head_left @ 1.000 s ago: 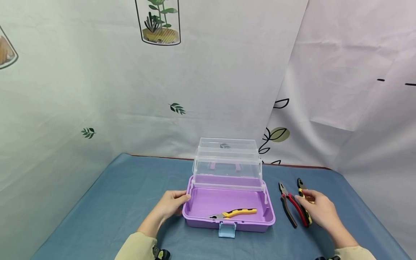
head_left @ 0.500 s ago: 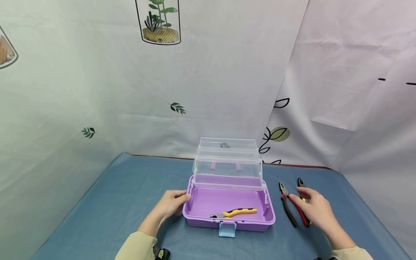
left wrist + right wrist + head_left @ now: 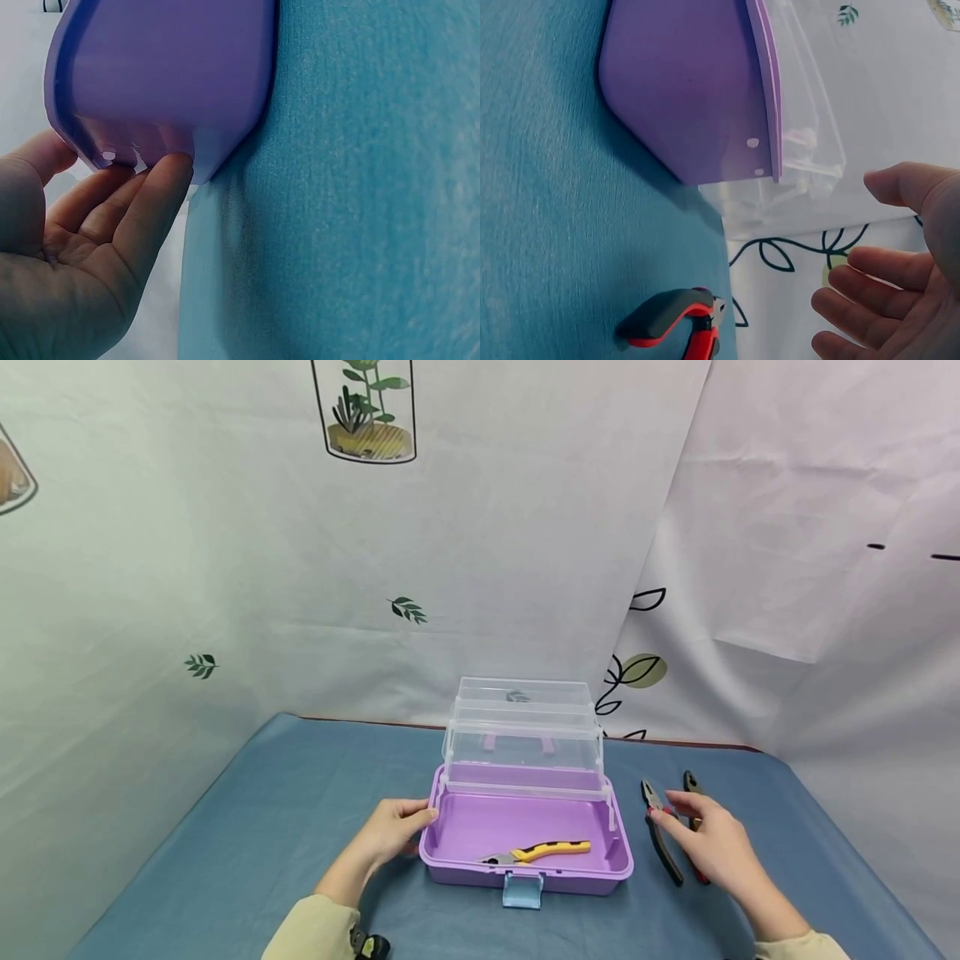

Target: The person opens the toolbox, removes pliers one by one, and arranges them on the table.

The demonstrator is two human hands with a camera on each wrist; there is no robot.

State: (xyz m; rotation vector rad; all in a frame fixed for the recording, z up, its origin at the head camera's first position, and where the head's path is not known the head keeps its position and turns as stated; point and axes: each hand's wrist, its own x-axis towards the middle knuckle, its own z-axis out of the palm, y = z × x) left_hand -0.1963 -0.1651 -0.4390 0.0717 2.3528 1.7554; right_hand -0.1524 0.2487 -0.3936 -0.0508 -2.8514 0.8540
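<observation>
In the head view, a purple toolbox (image 3: 525, 818) stands with its clear lid (image 3: 525, 739) raised. Its left rim is pinched by my left hand (image 3: 386, 831), thumb on top; the left wrist view shows the fingers (image 3: 161, 199) against the outer wall. Inside the box, near the front, lie yellow-and-black pliers (image 3: 555, 850). My right hand (image 3: 708, 843) hovers over red-and-black pliers (image 3: 666, 856), fingers loosely spread and holding nothing in the right wrist view. Partly hidden behind that hand is a second yellow-and-black pair of pliers (image 3: 692, 783).
A light blue latch (image 3: 522, 891) hangs at the toolbox's front. Blue cloth (image 3: 337, 760) covers the table, and a printed white curtain (image 3: 525, 543) rises behind its back edge.
My right hand has moved left, from the yellow-and-black pliers on the table to above the red-and-black pair. The left hand stays on the toolbox rim.
</observation>
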